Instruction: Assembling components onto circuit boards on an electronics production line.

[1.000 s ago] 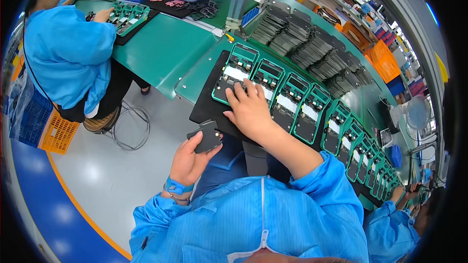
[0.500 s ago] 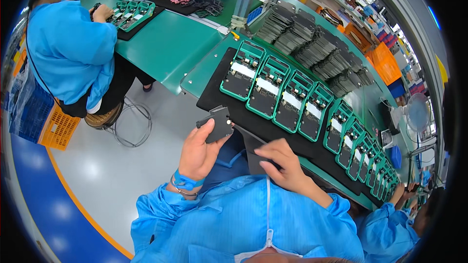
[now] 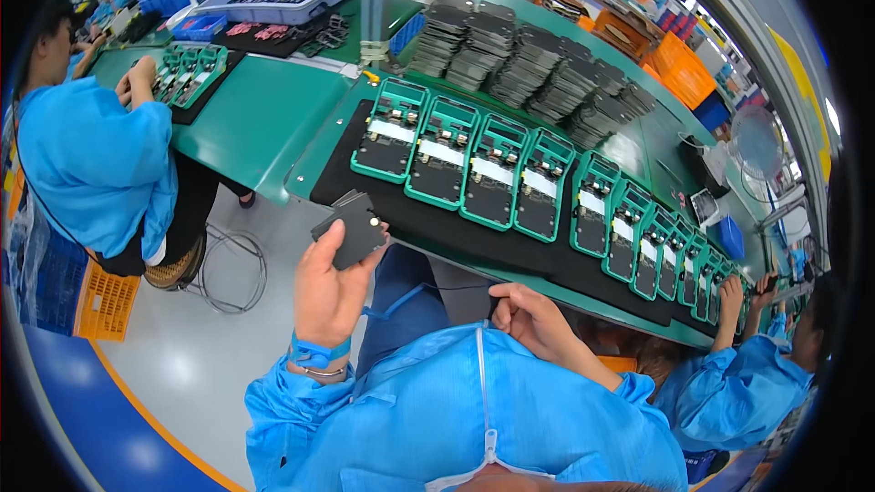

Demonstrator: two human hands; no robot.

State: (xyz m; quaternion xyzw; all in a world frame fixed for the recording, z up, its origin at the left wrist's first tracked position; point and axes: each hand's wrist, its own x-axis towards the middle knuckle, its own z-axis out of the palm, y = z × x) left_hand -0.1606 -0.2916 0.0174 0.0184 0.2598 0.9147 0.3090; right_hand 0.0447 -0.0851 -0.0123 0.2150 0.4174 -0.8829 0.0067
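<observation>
A small stack of thin dark grey plates (image 3: 357, 235) rests in my left hand (image 3: 330, 287), gripped between thumb and fingers, with the edges slightly fanned out. A blue wrist strap (image 3: 321, 353) goes round that wrist. My right hand (image 3: 540, 321) is beside the front edge of the bench, in front of my body. Its fingers are curled in, and whatever they may hold is hidden. Beyond both hands stands a row of green frames (image 3: 486, 169), each holding a dark board with a white strip, on a black mat (image 3: 428, 223).
Piles of dark grey plates (image 3: 529, 68) stand behind the frames on the green bench (image 3: 301, 169). To my left, a person in blue (image 3: 96, 159) sits at another bench; another person (image 3: 729, 392) works at the right. An orange crate (image 3: 108, 301) stands on the floor.
The view has swung, so the bench and frames sit further left. My left hand still holds the plates, now more fanned. My right hand's fingers have curled in closer.
</observation>
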